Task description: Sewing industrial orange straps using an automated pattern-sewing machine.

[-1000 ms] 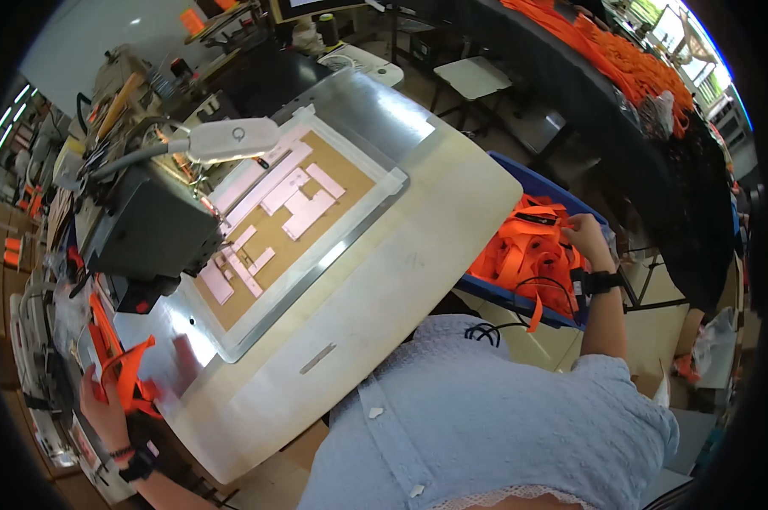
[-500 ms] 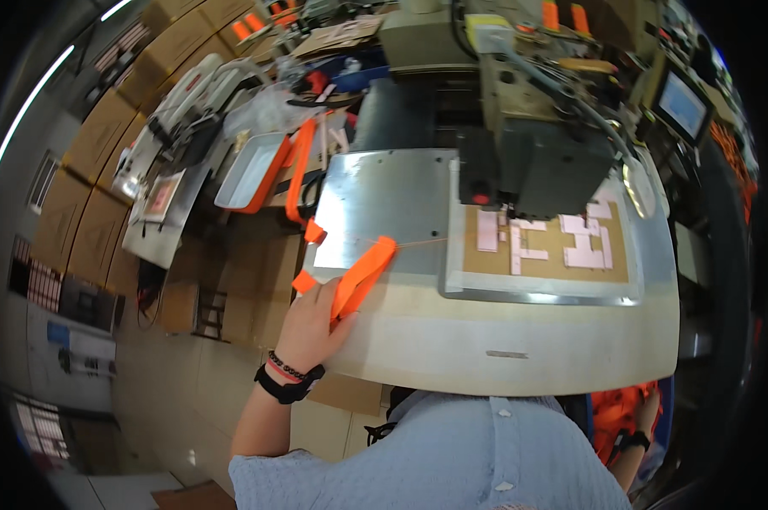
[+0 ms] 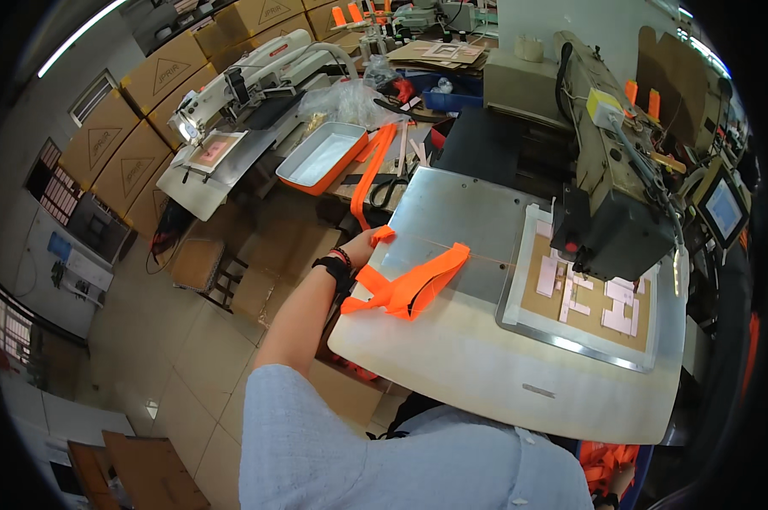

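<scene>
Filling the middle is a big work table (image 3: 486, 365), part shiny metal and part cream. A big sewing machine (image 3: 609, 225) hangs over its right side. Brown cardboard boxes (image 3: 158, 72) stand in a stack at the back left, shut. Under the machine, a flat frame (image 3: 516, 297) holds a brown board (image 3: 537, 302) with pink pieces (image 3: 547, 276) on it.

Low at the right, by the person's side, is a blue bin (image 3: 643, 467) with lots of orange straps (image 3: 605, 459) in it. On the far side table, an orange tray (image 3: 316, 180) shows its pale inside. Behind it, a small blue box (image 3: 452, 100) has a see-through crumpled thing (image 3: 442, 86) in it.

A long orange strip (image 3: 371, 178) runs down beside the tray to the table edge. A folded orange strap (image 3: 413, 285) lies in a loose heap on the table's near left corner.

The left hand (image 3: 362, 246) is at the table edge, touching the end of the long orange strip. Its fingers are too hidden to tell if they pinch it. The right hand (image 3: 623, 480) is down at the blue bin, by the straps, and I cannot tell how its fingers are.
</scene>
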A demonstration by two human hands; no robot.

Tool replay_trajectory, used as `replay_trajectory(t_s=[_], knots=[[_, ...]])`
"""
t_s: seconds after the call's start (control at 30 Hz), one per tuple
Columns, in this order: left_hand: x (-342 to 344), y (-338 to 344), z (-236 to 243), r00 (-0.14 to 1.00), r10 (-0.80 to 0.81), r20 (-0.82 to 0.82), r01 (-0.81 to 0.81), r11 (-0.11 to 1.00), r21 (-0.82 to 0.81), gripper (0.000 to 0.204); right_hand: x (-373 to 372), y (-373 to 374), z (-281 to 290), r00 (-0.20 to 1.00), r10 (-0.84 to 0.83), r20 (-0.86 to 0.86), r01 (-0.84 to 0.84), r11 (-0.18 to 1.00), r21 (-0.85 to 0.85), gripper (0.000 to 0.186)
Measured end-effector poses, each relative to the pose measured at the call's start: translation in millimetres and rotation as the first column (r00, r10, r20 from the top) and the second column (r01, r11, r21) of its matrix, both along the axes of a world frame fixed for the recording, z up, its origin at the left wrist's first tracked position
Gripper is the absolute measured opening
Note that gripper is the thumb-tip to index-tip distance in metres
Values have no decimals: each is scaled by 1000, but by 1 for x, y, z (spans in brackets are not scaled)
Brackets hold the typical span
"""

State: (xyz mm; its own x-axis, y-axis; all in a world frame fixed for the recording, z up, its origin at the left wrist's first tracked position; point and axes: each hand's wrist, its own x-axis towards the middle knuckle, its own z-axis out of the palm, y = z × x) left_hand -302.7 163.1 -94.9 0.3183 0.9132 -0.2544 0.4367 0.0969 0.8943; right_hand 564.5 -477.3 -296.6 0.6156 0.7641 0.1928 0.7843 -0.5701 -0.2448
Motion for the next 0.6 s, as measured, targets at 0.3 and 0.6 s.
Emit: replay_trajectory(t_s=[0.3,0.6], knots=[[-94,2,117,955,267,-131,-140,792,595,28,6,4,10,995,-14,-100,11,1000,-29,27],[-82,8,175,898,334,-287,73,531,845,33,-9,-16,71,975,-217,-51,223,934,280,40]])
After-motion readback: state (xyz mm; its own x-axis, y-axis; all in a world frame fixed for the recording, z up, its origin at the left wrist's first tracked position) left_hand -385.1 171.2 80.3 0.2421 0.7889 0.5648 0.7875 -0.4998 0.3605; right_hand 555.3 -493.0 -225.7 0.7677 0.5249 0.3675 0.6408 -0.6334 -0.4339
